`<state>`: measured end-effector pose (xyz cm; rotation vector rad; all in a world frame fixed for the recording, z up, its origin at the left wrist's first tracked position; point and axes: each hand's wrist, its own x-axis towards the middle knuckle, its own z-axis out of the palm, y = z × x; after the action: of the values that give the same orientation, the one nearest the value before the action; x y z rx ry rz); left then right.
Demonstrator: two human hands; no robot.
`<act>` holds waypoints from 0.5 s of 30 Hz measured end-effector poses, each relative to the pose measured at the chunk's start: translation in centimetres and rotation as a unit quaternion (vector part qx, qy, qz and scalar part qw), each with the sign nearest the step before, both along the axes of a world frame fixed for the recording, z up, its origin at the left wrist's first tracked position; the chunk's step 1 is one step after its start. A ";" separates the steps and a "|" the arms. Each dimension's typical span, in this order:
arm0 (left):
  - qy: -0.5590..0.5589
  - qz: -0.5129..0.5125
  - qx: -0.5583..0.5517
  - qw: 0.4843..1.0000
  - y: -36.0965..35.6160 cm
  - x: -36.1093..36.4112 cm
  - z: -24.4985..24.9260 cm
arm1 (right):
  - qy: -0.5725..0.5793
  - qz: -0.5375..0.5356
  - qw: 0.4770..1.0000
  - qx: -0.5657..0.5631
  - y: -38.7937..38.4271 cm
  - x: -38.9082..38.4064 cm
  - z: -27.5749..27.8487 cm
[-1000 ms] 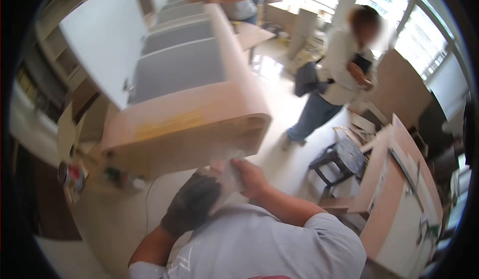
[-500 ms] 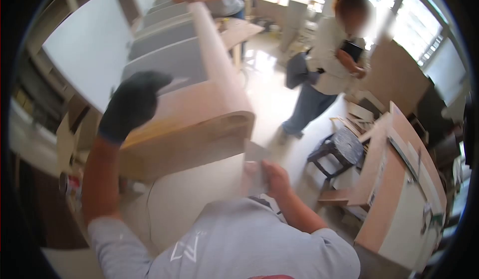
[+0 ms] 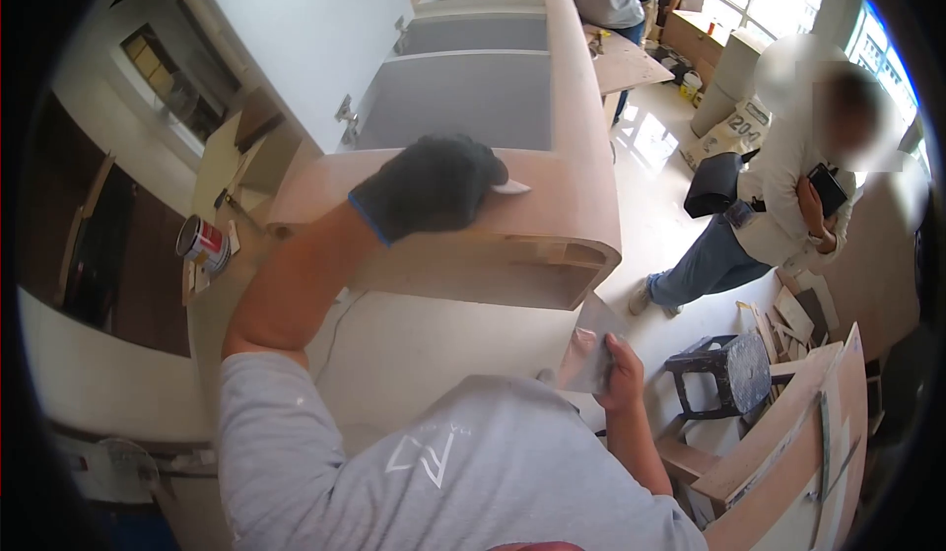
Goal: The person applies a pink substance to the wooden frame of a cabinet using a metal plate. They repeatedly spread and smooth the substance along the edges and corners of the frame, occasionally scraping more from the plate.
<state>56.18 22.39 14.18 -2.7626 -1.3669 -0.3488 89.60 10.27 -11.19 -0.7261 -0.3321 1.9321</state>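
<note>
Hands were noted well apart. The left hand [image 3: 429, 188], covered by a dark grey glove with a blue cuff, was held over the rounded pinkish end of a long wooden cabinet with grey-lined compartments [image 3: 583, 157], upper middle of the frame. Its fingers were curled; a small white pointed piece [image 3: 511, 187] was seen at their tips, but whether it was gripped or lay on the surface could not be told. By the bare right hand [image 3: 622, 374], lower middle right, a thin flat grey sheet with a pinkish patch [image 3: 591, 352] was clamped between thumb and fingers, just below the cabinet's front corner. A white door panel with metal hinges [image 3: 305, 38] was seen at upper left; a tin can with a red and white label [image 3: 204, 243], at left. A dark paint-spattered stool [image 3: 746, 369] was noted right of the sheet. At right, a dark flat object [image 3: 826, 188] was held by a person in a white top and jeans [image 3: 796, 147].
</note>
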 end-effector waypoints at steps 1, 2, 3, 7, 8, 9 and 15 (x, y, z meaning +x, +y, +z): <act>0.014 -0.008 0.017 1.000 -1.3 0.0 -0.3 | -0.002 0.020 1.000 0.002 0.5 -0.5 0.1; 0.019 -0.002 0.015 1.000 -2.6 -0.1 -0.7 | -0.002 0.042 0.999 0.003 0.9 -1.0 0.1; 0.025 0.004 0.013 1.000 -3.9 -0.3 -1.0 | -0.002 0.065 0.998 0.005 1.2 -1.6 0.0; -0.026 -0.018 0.005 0.999 -10.5 -1.0 -0.6 | -0.005 0.144 0.990 -0.009 2.1 -3.9 -0.5; -0.054 -0.031 0.003 0.998 -12.2 -1.3 -0.3 | -0.006 0.141 0.990 -0.014 2.2 -4.8 0.0; -0.097 -0.029 -0.019 0.995 -13.6 -1.6 -0.2 | -0.006 0.138 0.990 -0.020 2.2 -6.1 1.4; -0.249 0.086 -0.014 0.965 -19.4 -2.4 -10.0 | 0.028 0.140 0.989 -0.040 2.4 -14.2 4.0</act>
<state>53.83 3.00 4.16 -2.6536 -1.6983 -1.0765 75.38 12.71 -7.16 -0.7043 -0.3372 2.2375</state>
